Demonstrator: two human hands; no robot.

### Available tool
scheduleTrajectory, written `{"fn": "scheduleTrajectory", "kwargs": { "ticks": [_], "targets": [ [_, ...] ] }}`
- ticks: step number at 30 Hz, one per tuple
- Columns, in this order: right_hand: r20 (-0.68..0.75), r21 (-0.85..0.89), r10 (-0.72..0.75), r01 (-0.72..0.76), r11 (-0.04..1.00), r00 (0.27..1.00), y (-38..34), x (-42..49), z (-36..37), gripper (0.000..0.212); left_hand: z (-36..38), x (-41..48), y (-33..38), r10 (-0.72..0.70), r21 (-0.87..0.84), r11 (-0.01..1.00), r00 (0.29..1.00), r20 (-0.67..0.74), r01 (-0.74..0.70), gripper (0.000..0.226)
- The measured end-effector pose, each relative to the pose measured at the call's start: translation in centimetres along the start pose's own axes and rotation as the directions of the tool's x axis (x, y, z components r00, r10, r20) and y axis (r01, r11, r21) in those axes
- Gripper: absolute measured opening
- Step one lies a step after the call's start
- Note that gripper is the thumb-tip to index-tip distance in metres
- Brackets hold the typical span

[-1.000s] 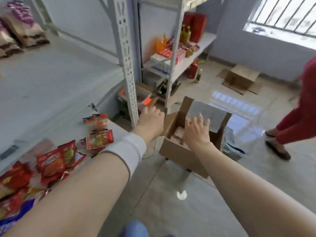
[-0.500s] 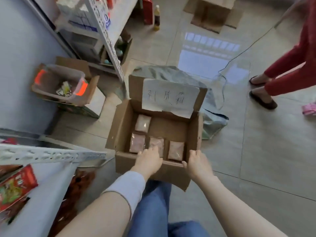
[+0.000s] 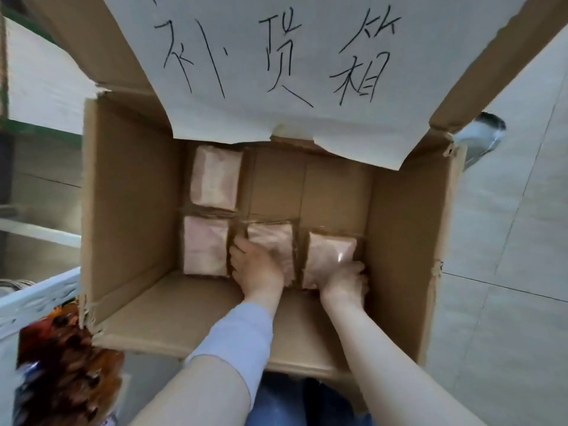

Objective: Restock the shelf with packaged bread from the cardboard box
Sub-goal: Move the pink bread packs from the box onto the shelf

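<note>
four bread packets (image 3: 215, 176) lie flat on the floor of the cardboard box (image 3: 129, 186). left hand (image 3: 258, 267) clasps the middle packet (image 3: 273, 241) at its near-left edge. right hand (image 3: 344, 279) grips the near end of the right packet (image 3: 332, 252), fingers (image 3: 356, 269) seemingly curled under. judged soft, light, slick film: hold by edges, no squeezing.

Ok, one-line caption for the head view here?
Left hand grips the middle bread pack, right hand the rightmost bread pack, inside the open cardboard box; two more packs lie alongside.

White paper (image 3: 246, 118) on the flap (image 3: 92, 47) of the cardboard box (image 3: 129, 195) bears handwritten 补货箱.
</note>
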State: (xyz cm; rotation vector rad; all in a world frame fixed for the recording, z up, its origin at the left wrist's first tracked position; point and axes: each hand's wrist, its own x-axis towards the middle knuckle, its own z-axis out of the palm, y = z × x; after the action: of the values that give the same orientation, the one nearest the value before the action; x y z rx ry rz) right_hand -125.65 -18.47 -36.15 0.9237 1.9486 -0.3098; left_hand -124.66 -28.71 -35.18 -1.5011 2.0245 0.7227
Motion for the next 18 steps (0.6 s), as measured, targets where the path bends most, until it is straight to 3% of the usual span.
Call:
{"fn": "scheduleTrajectory", "kwargs": {
  "ticks": [3,6,10,13,16,18],
  "targets": [
    [0.01,-0.032,-0.064,0.064,0.997,0.998,0.6,-0.6,-0.9,0.046,-0.5,1.0,-1.0,0.043,-0.073,0.996,0.999,-0.002,-0.043,0.061],
    [0.078,0.003,-0.117,0.117,0.993,0.99,1.0,-1.9,-3.0,0.068,-2.4,1.6,-0.7,0.082,-0.052,0.995,0.996,0.04,-0.08,0.054],
    [-0.039,0.016,-0.28,0.281,0.96,0.959,1.9,-4.9,-5.2,0.07,-5.1,1.2,0.0,0.136,-0.109,0.986,0.986,0.092,-0.126,0.043],
    [-0.019,0.041,-0.333,0.334,0.942,0.943,2.4,-7.0,-7.0,0.056,-8.3,-0.4,-0.1,0.195,-0.215,0.961,0.978,0.078,-0.174,0.04],
    [0.064,0.289,-0.297,0.268,0.919,0.953,3.2,-9.7,-9.1,0.029,-12.7,-2.9,-1.3,0.239,-0.374,0.897,0.97,-0.043,-0.237,0.038],
    [0.118,0.485,-0.345,0.25,0.838,0.931,4.3,-12.6,-10.4,0.022,-16.5,-5.5,-2.8,0.22,-0.499,0.833,0.97,-0.103,-0.241,0.036]
  ]
}}
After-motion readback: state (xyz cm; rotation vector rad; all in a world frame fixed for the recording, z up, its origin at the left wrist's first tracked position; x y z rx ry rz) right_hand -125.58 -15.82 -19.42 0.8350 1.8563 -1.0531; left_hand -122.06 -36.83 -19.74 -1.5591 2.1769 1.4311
